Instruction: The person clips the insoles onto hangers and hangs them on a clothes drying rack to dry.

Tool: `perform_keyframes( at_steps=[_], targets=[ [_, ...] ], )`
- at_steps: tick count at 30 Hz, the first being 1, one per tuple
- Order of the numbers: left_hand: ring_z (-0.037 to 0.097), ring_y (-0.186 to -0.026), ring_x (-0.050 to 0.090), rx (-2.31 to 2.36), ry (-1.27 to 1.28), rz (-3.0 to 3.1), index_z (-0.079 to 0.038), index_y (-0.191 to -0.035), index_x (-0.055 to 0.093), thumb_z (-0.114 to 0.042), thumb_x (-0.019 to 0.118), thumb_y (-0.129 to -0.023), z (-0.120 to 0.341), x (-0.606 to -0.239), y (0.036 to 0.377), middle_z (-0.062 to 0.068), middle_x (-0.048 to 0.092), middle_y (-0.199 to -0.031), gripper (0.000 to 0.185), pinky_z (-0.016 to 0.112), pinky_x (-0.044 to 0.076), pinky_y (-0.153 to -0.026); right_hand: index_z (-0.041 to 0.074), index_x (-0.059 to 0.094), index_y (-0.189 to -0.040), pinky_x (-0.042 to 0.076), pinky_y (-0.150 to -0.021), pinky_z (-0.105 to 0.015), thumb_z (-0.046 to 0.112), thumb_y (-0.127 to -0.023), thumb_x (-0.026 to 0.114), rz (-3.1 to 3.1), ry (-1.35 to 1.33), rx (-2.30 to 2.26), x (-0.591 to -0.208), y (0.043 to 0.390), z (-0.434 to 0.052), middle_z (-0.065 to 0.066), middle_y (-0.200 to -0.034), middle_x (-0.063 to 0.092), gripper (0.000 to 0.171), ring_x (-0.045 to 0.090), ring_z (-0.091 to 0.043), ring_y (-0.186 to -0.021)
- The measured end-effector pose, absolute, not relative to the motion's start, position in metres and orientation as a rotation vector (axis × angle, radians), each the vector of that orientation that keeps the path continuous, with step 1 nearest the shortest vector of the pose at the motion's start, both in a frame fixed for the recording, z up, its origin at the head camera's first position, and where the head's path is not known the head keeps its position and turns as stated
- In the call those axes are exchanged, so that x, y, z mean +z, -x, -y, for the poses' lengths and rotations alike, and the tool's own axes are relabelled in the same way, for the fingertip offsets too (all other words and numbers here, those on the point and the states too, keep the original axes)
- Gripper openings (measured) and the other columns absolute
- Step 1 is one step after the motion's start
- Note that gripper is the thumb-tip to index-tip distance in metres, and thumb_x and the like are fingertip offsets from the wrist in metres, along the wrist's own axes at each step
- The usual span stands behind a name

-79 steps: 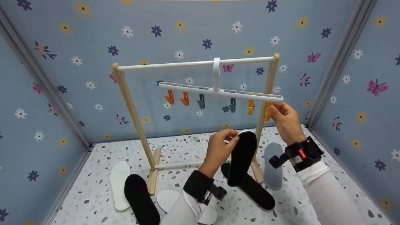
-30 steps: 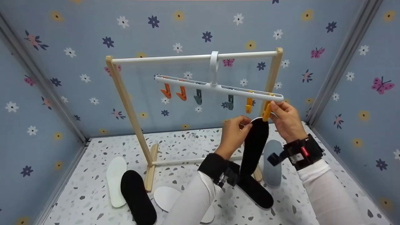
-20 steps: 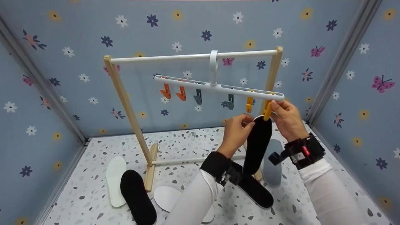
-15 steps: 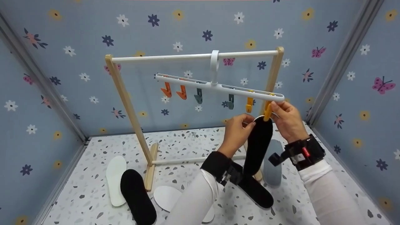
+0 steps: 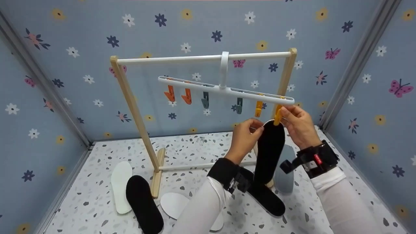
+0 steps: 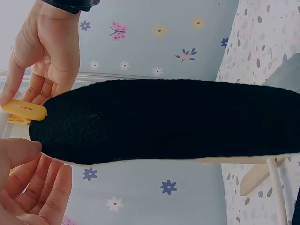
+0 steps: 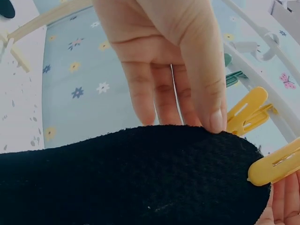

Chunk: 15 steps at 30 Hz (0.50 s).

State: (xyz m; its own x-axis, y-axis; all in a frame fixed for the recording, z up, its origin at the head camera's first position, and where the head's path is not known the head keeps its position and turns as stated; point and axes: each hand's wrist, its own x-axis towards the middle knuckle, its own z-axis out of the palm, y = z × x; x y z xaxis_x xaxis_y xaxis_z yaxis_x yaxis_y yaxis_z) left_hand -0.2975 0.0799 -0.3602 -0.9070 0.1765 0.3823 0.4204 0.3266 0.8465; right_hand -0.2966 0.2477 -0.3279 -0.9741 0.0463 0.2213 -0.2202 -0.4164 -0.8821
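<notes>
Rising from the lower middle of the head view, the left arm slants up and to the right, and the left hand (image 5: pixel 243 138) pinches the top left edge of a black insole (image 5: pixel 270 150). Its thumb lies on the dark face, with the other fingers loosely bent behind the edge. The right arm comes up from the lower right, and the right hand (image 5: pixel 299 126) is a little higher, thumb and fingers closed around the outermost yellow clip (image 5: pixel 278 116). How hard this grip squeezes, I cannot tell.

Between the two hands the insole hangs nearly upright, slightly tilted, its upper end at the left grip and its length trailing well below both. The tip of the yellow clip overlaps that upper end, just to the right of the left thumb; the clip itself hangs from the low end of a tilted white hanger (image 5: pixel 222 88). Another black insole (image 5: pixel 268 202) lies on the bench (image 5: pixel 195 148) beneath, and a grey insole (image 5: pixel 286 177) lies beside it, below the right hand.
</notes>
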Motion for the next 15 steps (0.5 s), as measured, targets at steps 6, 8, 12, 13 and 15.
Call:
perform_keyframes(
  at_steps=[6, 8, 12, 13, 15],
  targets=[
    [0.012, -0.079, 0.063, -1.585, 0.559, 2.357, -0.007, -0.097, 0.068, -0.011, 0.064, -0.089, -0.068, -0.366, 0.295, 0.003, 0.069, -0.090, 0.011, 0.022, 0.050, -0.073, 0.011, 0.069, -0.090, 0.049, -0.079, -0.021, 0.006, -0.091, 0.059, 1.557, -0.226, 2.496, -0.331, 0.299, -0.245, 0.000, -0.090, 0.062, 0.011, 0.056, -0.012, -0.081],
    [0.015, -0.079, 0.063, -1.577, 0.584, 2.340, -0.005, -0.097, 0.069, -0.009, 0.064, -0.088, -0.065, -0.367, 0.293, 0.004, 0.069, -0.090, 0.011, 0.025, 0.051, -0.075, 0.011, 0.069, -0.090, 0.049, -0.079, -0.021, 0.005, -0.090, 0.060, 1.548, -0.216, 2.498, -0.332, 0.300, -0.244, -0.001, -0.090, 0.062, 0.011, 0.056, -0.012, -0.082],
    [0.016, -0.080, 0.064, -1.593, 0.622, 2.338, -0.004, -0.098, 0.068, -0.009, 0.064, -0.088, -0.058, -0.369, 0.288, 0.005, 0.068, -0.090, 0.012, 0.024, 0.050, -0.075, 0.012, 0.071, -0.091, 0.048, -0.080, -0.019, 0.005, -0.090, 0.061, 1.530, -0.195, 2.484, -0.333, 0.302, -0.244, -0.001, -0.094, 0.063, 0.013, 0.057, -0.011, -0.086],
    [0.015, -0.080, 0.063, -1.597, 0.627, 2.343, -0.004, -0.099, 0.068, -0.009, 0.064, -0.088, -0.056, -0.370, 0.287, 0.004, 0.068, -0.090, 0.013, 0.023, 0.050, -0.075, 0.013, 0.071, -0.092, 0.048, -0.080, -0.019, 0.004, -0.090, 0.061, 1.529, -0.191, 2.476, -0.333, 0.302, -0.244, -0.001, -0.095, 0.063, 0.013, 0.058, -0.011, -0.086],
    [0.014, -0.080, 0.063, -1.605, 0.630, 2.351, -0.004, -0.100, 0.068, -0.010, 0.064, -0.088, -0.051, -0.372, 0.283, 0.004, 0.068, -0.091, 0.013, 0.021, 0.049, -0.075, 0.014, 0.071, -0.092, 0.048, -0.080, -0.019, 0.005, -0.090, 0.061, 1.540, -0.182, 2.448, -0.334, 0.302, -0.243, -0.001, -0.094, 0.065, 0.014, 0.058, -0.011, -0.086]
  ],
)
